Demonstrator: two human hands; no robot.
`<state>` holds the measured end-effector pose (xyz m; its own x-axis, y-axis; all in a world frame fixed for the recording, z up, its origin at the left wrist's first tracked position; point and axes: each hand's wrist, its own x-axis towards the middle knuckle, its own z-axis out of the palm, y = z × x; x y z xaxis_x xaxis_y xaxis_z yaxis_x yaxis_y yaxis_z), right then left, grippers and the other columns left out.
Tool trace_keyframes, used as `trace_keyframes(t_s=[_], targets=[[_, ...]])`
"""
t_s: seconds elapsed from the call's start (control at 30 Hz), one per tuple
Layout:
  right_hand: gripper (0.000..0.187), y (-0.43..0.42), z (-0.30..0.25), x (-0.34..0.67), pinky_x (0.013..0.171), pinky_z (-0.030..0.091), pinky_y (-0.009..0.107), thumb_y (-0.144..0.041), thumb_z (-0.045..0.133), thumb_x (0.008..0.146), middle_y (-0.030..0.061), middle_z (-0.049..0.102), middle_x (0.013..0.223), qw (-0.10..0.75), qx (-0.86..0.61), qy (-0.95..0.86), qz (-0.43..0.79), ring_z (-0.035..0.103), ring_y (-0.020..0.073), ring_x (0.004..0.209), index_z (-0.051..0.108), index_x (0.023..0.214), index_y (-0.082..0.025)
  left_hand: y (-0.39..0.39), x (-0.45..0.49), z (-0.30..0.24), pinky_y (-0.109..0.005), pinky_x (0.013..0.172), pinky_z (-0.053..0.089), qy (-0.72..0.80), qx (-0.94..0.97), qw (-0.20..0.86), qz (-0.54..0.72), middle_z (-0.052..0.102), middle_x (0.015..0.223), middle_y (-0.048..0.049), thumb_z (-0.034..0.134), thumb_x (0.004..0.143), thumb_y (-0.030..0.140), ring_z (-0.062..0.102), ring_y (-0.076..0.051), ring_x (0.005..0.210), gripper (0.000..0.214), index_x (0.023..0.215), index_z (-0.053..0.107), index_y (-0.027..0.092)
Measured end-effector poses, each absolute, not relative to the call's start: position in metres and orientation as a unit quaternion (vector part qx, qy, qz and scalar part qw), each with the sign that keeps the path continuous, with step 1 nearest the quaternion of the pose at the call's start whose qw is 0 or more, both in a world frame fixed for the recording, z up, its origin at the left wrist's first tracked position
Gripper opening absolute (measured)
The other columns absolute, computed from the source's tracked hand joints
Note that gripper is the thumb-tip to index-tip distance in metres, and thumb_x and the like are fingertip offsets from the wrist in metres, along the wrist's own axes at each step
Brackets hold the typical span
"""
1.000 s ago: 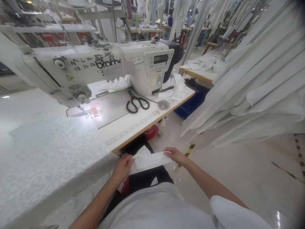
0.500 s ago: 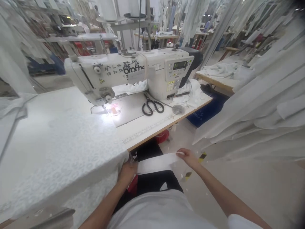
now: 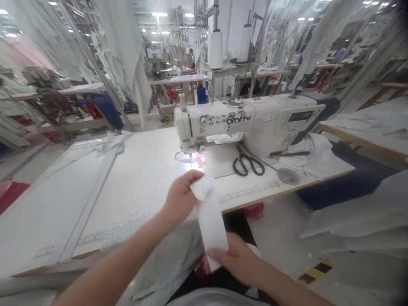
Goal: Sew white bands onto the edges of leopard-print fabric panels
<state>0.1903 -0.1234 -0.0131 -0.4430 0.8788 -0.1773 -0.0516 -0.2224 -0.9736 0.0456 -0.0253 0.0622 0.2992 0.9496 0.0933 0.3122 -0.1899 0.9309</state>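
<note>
A white fabric strip (image 3: 211, 221) is stretched between my two hands in front of the table edge. My left hand (image 3: 182, 195) pinches its upper end, just short of the lit needle area of the sewing machine (image 3: 219, 123). Lower down, my right hand (image 3: 237, 259) grips the other end above my lap, thumb across the cloth. Left of the strip, a pale patterned cloth (image 3: 134, 221) lies on the table and hangs over its front edge, partly behind my left forearm.
Black-handled scissors (image 3: 247, 165) lie on the machine bed, with a round metal-ended tool (image 3: 288, 175) to their right. A ruler scale (image 3: 248, 192) runs along the table's front. Folded white fabric (image 3: 92, 199) covers the left side. Thread cones (image 3: 216, 49) stand behind the machine.
My hands have lifted the strip from across my lap, turning it from sideways to upright. The left hand rose toward the needle; the right moved in below. The view swung left and up.
</note>
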Motion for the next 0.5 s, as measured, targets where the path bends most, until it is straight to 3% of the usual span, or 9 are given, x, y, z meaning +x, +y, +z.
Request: trace_keyframes(t_s=[0.07,0.13,0.27,0.43,0.5], targets=[[0.029,-0.134,-0.037,0.176,0.054,0.049,0.030,-0.044,0.052,0.083,0.0023,0.063,0.072,0.335,-0.400,-0.460,0.719,0.057,0.0158,0.055,0.054,0.093,-0.017,0.002,0.024,0.054,-0.022,0.058,0.045,0.513,0.667,0.421,0.337,0.062,0.078,0.0007,0.047,0.073,0.021,0.058,-0.014,0.069,0.012,0.082,0.056,0.018],[0.030,-0.141,-0.058,0.171,0.055,0.049,0.029,-0.044,0.051,0.085,0.0028,0.063,0.080,0.356,-0.426,-0.477,0.681,0.058,0.0161,0.060,0.052,0.102,-0.019,0.027,0.007,0.041,-0.024,0.058,0.045,0.547,0.673,0.406,0.289,0.062,0.079,-0.0012,0.041,0.078,0.027,0.058,-0.015,0.069,0.019,0.084,0.056,0.018],[0.027,-0.137,-0.084,0.178,0.066,0.048,0.030,-0.041,0.048,0.087,0.0032,0.059,0.076,0.357,-0.491,-0.571,0.553,0.057,0.0198,0.073,0.060,0.083,-0.017,0.064,-0.005,0.017,-0.026,0.054,0.042,0.560,0.699,0.379,0.232,0.060,0.068,-0.0033,0.041,0.080,0.042,0.056,-0.017,0.060,0.032,0.073,0.058,0.015],[0.027,-0.108,-0.091,0.178,0.092,0.041,0.036,-0.038,0.048,0.088,0.0090,0.053,0.110,0.406,-0.500,-0.629,0.436,0.049,0.0253,0.107,0.067,0.095,-0.020,0.095,0.007,0.005,-0.026,0.061,0.039,0.550,0.751,0.284,0.230,0.055,0.066,-0.0001,0.055,0.071,0.031,0.051,-0.016,0.065,0.014,0.067,0.054,0.017],[0.027,-0.100,-0.091,0.175,0.091,0.041,0.035,-0.038,0.048,0.087,0.0086,0.056,0.108,0.405,-0.480,-0.647,0.431,0.051,0.0251,0.105,0.068,0.092,-0.021,0.100,0.012,0.001,-0.028,0.067,0.038,0.535,0.773,0.248,0.233,0.054,0.070,-0.0012,0.053,0.072,0.027,0.050,-0.018,0.071,0.013,0.064,0.052,0.018]])
